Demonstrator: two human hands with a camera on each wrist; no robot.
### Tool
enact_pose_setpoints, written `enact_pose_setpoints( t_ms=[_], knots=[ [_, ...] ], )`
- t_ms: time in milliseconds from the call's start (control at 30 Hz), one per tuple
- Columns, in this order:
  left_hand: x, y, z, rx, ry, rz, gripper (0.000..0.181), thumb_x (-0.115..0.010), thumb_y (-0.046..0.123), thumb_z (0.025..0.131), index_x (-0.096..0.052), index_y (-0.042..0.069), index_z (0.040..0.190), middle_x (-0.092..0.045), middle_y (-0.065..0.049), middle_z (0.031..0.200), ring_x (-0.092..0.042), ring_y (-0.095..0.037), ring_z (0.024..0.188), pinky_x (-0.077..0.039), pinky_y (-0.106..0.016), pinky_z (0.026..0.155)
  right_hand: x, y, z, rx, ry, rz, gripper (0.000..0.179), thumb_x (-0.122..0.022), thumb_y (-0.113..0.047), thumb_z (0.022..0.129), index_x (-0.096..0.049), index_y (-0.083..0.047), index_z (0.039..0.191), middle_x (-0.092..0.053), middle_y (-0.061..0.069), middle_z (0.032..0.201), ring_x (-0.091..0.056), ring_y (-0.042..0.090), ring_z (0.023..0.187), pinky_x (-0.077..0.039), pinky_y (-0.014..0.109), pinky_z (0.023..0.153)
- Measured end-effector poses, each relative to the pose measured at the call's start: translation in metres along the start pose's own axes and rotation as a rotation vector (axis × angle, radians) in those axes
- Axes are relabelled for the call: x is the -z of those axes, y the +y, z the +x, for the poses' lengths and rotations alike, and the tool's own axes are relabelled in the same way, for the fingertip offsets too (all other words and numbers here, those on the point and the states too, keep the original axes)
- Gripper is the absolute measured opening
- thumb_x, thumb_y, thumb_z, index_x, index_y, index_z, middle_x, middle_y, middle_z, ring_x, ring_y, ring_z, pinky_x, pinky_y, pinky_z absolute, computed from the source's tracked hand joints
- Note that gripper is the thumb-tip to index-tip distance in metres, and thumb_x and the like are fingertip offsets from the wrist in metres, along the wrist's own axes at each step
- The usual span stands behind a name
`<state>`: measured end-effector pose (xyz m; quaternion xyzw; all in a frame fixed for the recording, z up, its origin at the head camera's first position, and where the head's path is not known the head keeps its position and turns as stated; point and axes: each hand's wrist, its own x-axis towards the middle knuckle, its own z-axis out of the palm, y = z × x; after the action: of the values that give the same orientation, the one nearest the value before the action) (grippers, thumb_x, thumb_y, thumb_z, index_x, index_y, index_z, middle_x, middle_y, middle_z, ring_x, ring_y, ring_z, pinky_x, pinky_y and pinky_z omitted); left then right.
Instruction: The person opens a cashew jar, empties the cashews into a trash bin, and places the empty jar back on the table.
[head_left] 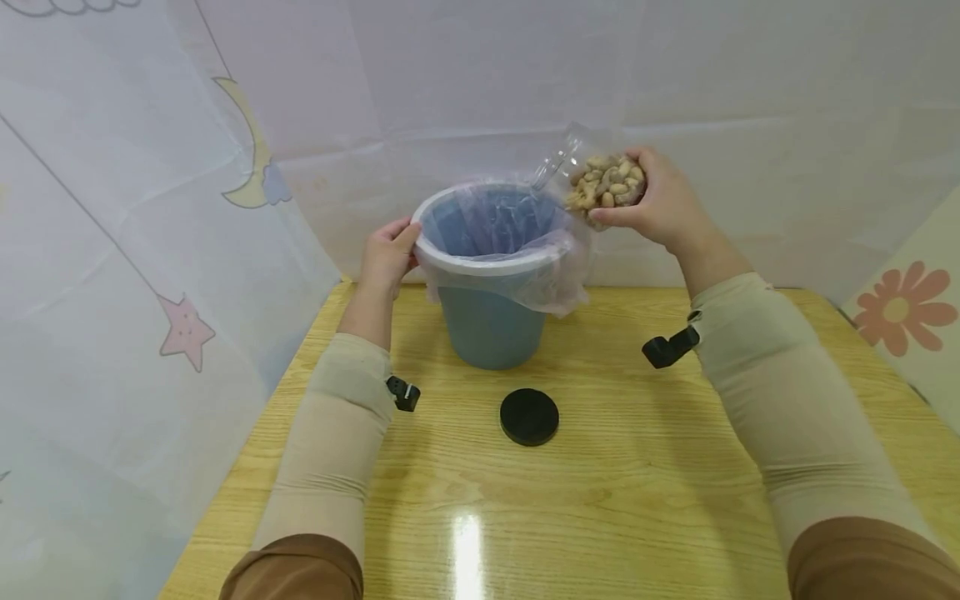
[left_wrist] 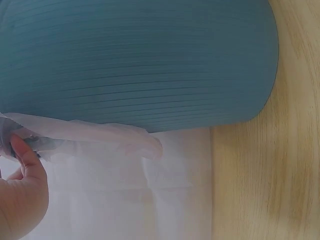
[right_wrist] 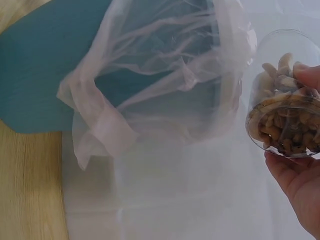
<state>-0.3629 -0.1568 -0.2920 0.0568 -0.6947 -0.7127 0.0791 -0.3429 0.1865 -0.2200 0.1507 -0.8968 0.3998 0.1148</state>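
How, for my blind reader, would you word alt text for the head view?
A right hand holds a clear jar of cashews tilted toward a blue bin with a plastic liner; the left hand grips the bin's rim. A black disc lies on the wooden table.

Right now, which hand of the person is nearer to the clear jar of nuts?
The right hand: it holds the jar itself. The left hand is farther away, gripping the left side of the bin rim.
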Motion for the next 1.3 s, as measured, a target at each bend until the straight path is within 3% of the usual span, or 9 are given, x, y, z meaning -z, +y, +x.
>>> enact_pose_setpoints(
  t_ms=[600, 1300],
  knots=[
    [0.002, 0.001, 0.000, 0.001, 0.004, 0.021, 0.037, -0.059, 0.025, 0.089, -0.059, 0.014, 0.124, -0.058, -0.005, 0.118, -0.058, -0.012, 0.083, -0.051, -0.025, 0.076, 0.011, -0.005, 0.013, 0.100, -0.130, -0.116, 0.087, -0.081, -0.030, 0.068, -0.034, -0.004, 0.136, -0.042, 0.016, 0.128, -0.040, 0.031, 0.113, -0.032, 0.050, 0.097],
    [0.002, 0.000, 0.000, 0.004, -0.001, 0.020, 0.036, -0.059, 0.025, 0.089, -0.059, 0.015, 0.124, -0.058, -0.004, 0.118, -0.058, -0.012, 0.083, -0.051, -0.026, 0.077, 0.014, -0.010, 0.015, 0.174, -0.175, -0.267, 0.093, -0.079, -0.032, 0.069, -0.028, -0.002, 0.141, -0.033, 0.020, 0.138, -0.032, 0.038, 0.121, -0.027, 0.054, 0.100]
  ],
)
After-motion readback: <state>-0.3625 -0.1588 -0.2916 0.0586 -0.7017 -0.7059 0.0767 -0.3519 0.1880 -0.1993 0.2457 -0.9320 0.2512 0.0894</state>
